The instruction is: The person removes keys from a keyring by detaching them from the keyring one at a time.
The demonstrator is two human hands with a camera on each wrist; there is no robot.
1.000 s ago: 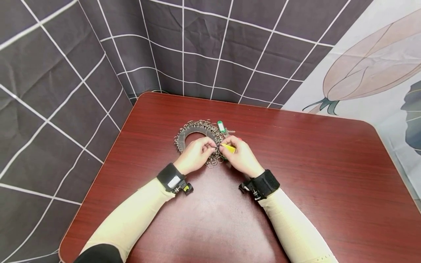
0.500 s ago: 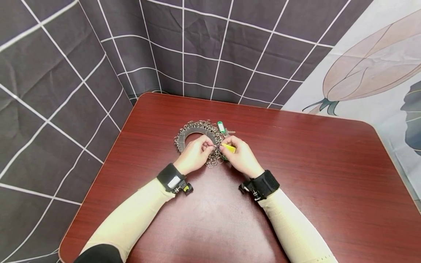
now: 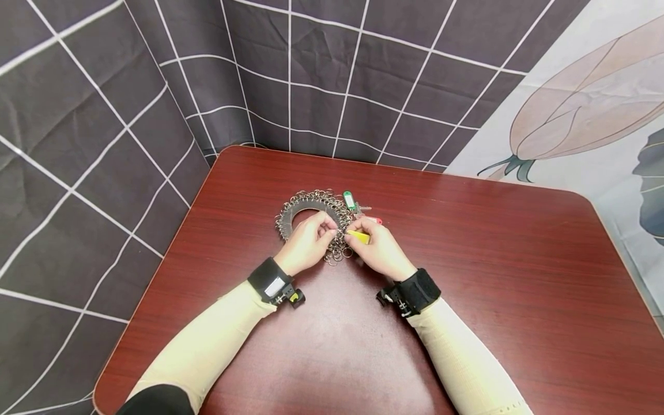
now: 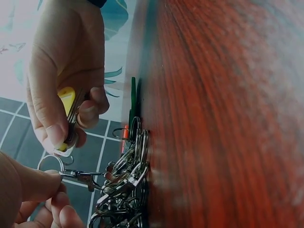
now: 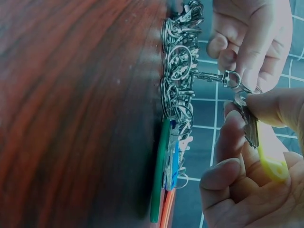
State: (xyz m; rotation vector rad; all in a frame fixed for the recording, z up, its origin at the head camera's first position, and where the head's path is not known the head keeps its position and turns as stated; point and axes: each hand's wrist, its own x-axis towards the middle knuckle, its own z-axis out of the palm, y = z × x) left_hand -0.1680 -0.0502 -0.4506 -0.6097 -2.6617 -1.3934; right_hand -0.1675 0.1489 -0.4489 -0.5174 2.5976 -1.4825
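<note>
Both hands meet mid-surface. Right hand (image 3: pixel 381 251) pinches a key with yellow tag (image 3: pixel 359 236), tag's long axis pointing left toward the other hand. Left hand (image 3: pixel 307 242) pinches a clasp (image 5: pixel 227 78) tied to the ring pile (image 3: pixel 311 210). Clasp just beside key's ring. Green tag (image 3: pixel 350 199) behind, on surface (image 3: pixel 493 276).

Right hand (image 3: pixel 377 246): shifted slightly left and toward the left hand (image 3: pixel 309 239) over the last second. Yellow tag (image 3: pixel 359 236): carried with it, moved a little left and tilted flatter, its near end now just beside the left fingertips. Red tag (image 3: pixel 379 220): became visible on the table beyond the right hand, uncovered by that shift. Left hand: thumb and forefinger closed marginally nearer the snap clip (image 5: pixel 227 79).
</note>
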